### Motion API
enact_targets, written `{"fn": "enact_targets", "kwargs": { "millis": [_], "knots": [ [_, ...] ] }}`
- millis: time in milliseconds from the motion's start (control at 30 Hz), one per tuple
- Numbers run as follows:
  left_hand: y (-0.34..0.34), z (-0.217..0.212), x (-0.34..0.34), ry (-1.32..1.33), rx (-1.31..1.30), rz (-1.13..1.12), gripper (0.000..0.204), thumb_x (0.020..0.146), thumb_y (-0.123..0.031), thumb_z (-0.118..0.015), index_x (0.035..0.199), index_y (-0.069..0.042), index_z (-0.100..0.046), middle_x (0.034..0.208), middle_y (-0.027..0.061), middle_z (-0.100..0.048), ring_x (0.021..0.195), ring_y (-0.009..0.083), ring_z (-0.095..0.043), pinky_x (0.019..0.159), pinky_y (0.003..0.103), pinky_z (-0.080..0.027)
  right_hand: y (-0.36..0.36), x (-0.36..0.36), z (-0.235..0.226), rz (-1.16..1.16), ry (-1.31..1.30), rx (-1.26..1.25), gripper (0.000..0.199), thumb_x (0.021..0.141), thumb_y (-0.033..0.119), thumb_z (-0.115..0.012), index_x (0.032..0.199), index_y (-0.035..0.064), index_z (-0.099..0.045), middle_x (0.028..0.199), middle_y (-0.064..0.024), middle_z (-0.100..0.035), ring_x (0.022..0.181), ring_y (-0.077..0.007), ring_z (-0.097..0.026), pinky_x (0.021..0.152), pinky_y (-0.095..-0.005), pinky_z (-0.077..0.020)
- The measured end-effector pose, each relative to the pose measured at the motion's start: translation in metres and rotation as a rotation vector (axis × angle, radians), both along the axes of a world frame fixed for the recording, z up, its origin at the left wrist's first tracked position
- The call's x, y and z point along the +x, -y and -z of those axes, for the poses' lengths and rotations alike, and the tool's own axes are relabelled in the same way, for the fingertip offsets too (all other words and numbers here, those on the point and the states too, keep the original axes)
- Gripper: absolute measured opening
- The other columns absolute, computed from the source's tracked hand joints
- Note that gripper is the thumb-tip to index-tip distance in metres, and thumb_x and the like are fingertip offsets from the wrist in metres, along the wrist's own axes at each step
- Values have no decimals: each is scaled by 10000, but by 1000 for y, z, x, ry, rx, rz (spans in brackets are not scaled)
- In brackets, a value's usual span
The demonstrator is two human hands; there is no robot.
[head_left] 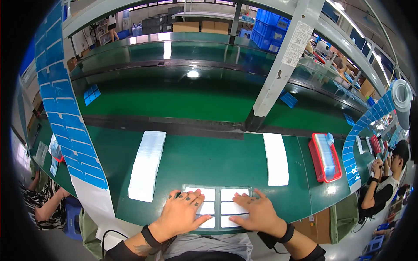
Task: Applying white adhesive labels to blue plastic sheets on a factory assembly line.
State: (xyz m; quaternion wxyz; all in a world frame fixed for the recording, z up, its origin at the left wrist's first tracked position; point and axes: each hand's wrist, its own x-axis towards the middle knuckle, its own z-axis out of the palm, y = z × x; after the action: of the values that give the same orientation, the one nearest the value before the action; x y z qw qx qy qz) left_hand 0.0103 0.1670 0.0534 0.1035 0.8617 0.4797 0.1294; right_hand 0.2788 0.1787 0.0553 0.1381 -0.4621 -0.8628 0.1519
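A greenish, see-through tray [217, 211] lies on the green table at its near edge, right in front of me. Thin white rectangular pieces [234, 209] fill it in two columns, with a strip of tray between them. My left hand [185, 212] rests on the left column, fingers spread and palm down. On the right column lies my right hand [257, 212], its fingers likewise stretched out and pressing flat. Parts of the outer pieces are covered by my hands. Beyond my left hand is a long fanned stack of white sheets [146, 169]; a narrower white stack [276, 159] sits beyond my right hand.
A red basket [324, 174] of pale blue-white pieces stands at the right. Tall blue-panelled strips [65, 104] rise on both sides. A white post [283, 65] stands before the green conveyor belt [183, 98], which carries blue sheets [92, 95]. Co-workers [385, 180] sit on either side.
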Motion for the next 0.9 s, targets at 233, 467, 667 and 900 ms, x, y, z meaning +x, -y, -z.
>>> {"fn": "enact_targets", "kwargs": {
  "millis": [233, 467, 667, 900],
  "knots": [
    [39, -5, 15, -91, 59, 17, 669, 838, -548, -583, 1268, -37, -543, 1254, 148, -574, 1109, 283, -561, 1004, 520, -314, 43, -13, -4, -72, 30, 141, 610, 820, 494, -645, 1190, 12, -595, 1177, -170, -635, 1090, -319, -616, 1039, -559, -336],
    [44, 11, 13, -21, 70, 0, 668, 820, -579, -594, 1237, -57, -582, 1259, 134, -576, 1130, 271, -558, 1016, 512, -314, 43, -13, 3, -5, -75, 24, 585, 793, 485, -676, 1172, 46, -608, 1170, -141, -645, 1122, -303, -607, 1048, -548, -330],
    [58, 6, 13, -117, 119, -67, 640, 818, -564, -602, 1233, -77, -589, 1216, 110, -600, 1123, 253, -557, 1039, 524, -283, 66, -7, -4, -9, -64, 67, 546, 757, 439, -726, 1145, 70, -622, 1162, -119, -652, 1113, -278, -617, 1054, -539, -327],
    [57, 14, 17, -39, 107, -85, 662, 817, -554, -609, 1264, -69, -559, 1222, 122, -590, 1092, 260, -563, 1043, 556, -255, 93, -14, 17, 19, 65, 158, 523, 750, 431, -734, 1130, 92, -616, 1188, -75, -630, 1107, -249, -592, 1062, -505, -314]
  ]
}}
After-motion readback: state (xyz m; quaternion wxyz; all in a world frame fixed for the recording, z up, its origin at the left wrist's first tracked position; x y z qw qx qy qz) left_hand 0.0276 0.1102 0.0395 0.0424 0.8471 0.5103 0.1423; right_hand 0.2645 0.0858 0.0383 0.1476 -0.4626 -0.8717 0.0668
